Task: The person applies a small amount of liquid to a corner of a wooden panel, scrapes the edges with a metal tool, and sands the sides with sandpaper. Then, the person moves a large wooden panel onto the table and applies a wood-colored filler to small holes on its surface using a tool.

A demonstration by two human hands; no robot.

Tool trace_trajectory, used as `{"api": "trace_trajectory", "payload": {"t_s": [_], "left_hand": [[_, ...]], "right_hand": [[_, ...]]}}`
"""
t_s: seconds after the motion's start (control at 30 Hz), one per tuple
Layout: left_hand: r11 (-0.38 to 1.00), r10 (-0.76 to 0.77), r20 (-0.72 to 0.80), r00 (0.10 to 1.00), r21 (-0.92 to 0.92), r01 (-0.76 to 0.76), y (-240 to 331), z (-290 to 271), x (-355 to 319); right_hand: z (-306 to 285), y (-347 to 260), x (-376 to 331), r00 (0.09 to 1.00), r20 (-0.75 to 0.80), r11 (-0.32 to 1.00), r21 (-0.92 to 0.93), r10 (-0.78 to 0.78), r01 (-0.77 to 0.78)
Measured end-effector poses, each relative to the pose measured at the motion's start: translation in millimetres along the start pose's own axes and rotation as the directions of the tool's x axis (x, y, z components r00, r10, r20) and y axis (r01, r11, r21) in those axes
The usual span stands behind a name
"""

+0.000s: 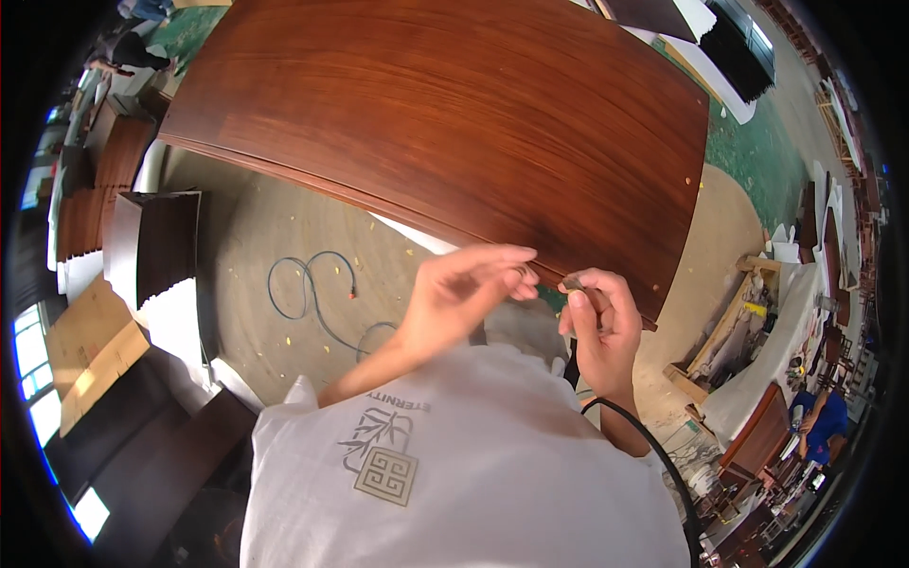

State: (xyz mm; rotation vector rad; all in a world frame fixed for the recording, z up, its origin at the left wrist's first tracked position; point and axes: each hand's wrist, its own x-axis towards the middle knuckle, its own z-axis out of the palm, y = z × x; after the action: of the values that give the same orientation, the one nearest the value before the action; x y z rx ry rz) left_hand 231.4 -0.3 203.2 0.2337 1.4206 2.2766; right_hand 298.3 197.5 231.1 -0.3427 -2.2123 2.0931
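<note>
My right hand is closed, with thumb and fingers pinching a small greyish-brown piece; its exact kind is too small to make out. Left of it, apart from the piece, my left hand hovers with its fingers loosely bent. A gap shows between its fingertips, and I see nothing held there. Both hands are in front of my white shirt, beside the near edge of a large reddish-brown wooden panel. The panel's surface is glossy, and small round marks show near its right edge.
A blue hose lies coiled on the floor at left. Stacked dark panels and a cardboard sheet stand farther left. At right is a wooden crate with odds and ends. A person in blue is at far right. A black cable runs beside my right arm.
</note>
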Motion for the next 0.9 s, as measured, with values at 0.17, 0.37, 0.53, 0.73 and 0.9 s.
{"api": "trace_trajectory", "payload": {"t_s": [0.17, 0.37, 0.53, 0.73, 0.9], "left_hand": [[0.999, -0.003, 0.045, 0.999, -0.05, 0.005, 4, 14, -17], [0.986, 0.007, 0.05, 0.999, -0.166, 0.002, 5, 24, -30], [0.978, -0.006, 0.023, 1.0, -0.208, 0.011, 6, 31, -37], [0.949, -0.015, 0.06, 0.998, -0.313, 0.033, 0, 31, -46], [0.935, 0.023, 0.11, 0.994, -0.356, 0.018, -5, 28, -49]], "right_hand": [[-5, -1, -17, 0.979, 0.078, 0.978, -0.077, -0.189, 0.195], [4, -13, -31, 0.967, 0.01, 0.964, -0.082, -0.253, 0.253], [12, -13, -47, 0.991, -0.042, 0.988, 0.076, -0.129, 0.132], [28, -16, -57, 0.995, -0.097, 0.979, 0.199, -0.034, 0.053], [32, -15, -62, 0.995, -0.102, 0.962, 0.269, -0.013, 0.04]]}}
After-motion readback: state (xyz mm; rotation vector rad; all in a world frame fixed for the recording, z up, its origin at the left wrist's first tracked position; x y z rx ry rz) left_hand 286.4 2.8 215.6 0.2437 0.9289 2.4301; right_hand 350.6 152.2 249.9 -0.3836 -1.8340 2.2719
